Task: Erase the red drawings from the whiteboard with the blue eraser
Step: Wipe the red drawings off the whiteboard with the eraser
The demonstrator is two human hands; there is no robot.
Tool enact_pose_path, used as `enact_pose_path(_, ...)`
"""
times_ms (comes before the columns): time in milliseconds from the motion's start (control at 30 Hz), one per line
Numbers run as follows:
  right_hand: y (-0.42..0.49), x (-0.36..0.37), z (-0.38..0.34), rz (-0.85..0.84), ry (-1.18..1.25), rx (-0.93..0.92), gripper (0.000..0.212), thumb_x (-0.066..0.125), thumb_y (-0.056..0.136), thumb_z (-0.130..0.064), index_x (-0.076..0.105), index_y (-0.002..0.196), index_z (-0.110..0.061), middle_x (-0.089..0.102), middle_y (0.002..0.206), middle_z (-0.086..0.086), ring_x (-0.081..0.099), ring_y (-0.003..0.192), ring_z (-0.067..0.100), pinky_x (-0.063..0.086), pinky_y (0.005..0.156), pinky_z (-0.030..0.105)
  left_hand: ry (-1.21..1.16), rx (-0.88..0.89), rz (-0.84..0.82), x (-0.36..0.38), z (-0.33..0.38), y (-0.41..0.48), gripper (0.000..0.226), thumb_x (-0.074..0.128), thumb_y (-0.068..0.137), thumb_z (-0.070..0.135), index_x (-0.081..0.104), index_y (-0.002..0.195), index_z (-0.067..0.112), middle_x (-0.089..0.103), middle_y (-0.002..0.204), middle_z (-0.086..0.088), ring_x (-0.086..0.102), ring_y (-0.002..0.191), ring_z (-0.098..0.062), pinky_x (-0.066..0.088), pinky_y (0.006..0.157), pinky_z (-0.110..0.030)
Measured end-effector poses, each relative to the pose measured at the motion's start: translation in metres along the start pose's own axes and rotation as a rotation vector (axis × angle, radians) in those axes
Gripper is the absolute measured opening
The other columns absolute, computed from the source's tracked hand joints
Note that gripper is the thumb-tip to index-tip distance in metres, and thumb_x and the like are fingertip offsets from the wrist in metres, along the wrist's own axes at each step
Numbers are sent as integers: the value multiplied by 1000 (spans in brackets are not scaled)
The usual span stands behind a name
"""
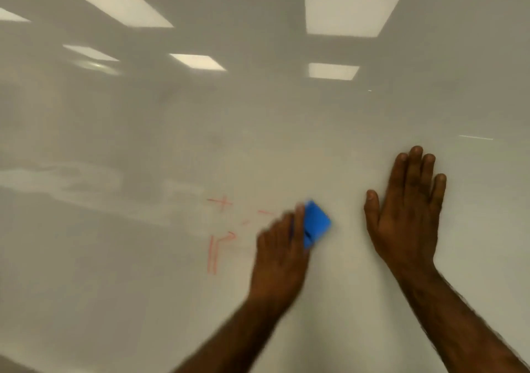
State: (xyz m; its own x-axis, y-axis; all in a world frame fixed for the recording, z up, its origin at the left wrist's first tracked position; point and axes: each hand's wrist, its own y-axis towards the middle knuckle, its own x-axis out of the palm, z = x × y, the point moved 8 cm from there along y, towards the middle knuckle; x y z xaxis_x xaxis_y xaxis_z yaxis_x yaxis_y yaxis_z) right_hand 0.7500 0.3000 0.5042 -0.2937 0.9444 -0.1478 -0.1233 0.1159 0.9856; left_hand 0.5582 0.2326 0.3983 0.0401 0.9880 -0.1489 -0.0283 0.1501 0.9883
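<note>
blue eraser [315,223] in left hand [279,253], on whiteboard [143,258]

Red signs on the whiteboard [143,286], no words
A plus sign [220,202]; at its 4 o'clock a short dash [265,212]; at its 6 o'clock two parallel strokes [212,255], like an equals sign turned on end; nothing else legible

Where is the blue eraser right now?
In the head view the blue eraser is low centre, gripped by the left hand against the whiteboard, right of the red drawings and left of the flat right hand.
</note>
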Motion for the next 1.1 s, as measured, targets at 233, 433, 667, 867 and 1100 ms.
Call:
enact_pose_path(233,-12,12,-41,-46,26,-290,75,32,101,-45,9,163,-8,3,172,12,4,158,34,3,127,55,40,-366,38,-7,-99,-13,76,61,94,30,29,158,7,56,141,-26,56,122,-43,51,101,-52)
enact_pose_path(433,-13,15,-41,-47,50,-206,76,30,101,-46,5,164,-9,0,172,12,0,158,34,2,126,58,-67,-624,14,-23,-171,10,76,55,103,30,16,163,7,40,156,-22,45,136,-42,33,117,-49)
enact_pose_path(667,-16,18,-46,-59,90,-190,76,29,102,-44,4,163,-8,-2,172,12,-1,158,35,2,126,58,-61,-241,-36,9,-16,-37,98,64,92,39,6,164,5,46,140,-12,50,113,-26,55,92,-38)
enact_pose_path(867,-23,17,-59,-100,94,-183,76,31,102,-41,2,163,-5,-4,171,13,-3,158,34,2,126,57,9,-656,62,-29,-138,20,71,58,99,32,30,160,8,53,145,-23,58,123,-44,48,104,-49)
enact_pose_path(1100,-26,14,-54,-78,99,-187,74,30,105,-41,1,163,-4,-3,171,15,-3,158,36,3,126,59,12,-416,-11,-8,-70,-46,78,67,90,28,33,156,1,55,138,-22,60,115,-39,56,95,-46)
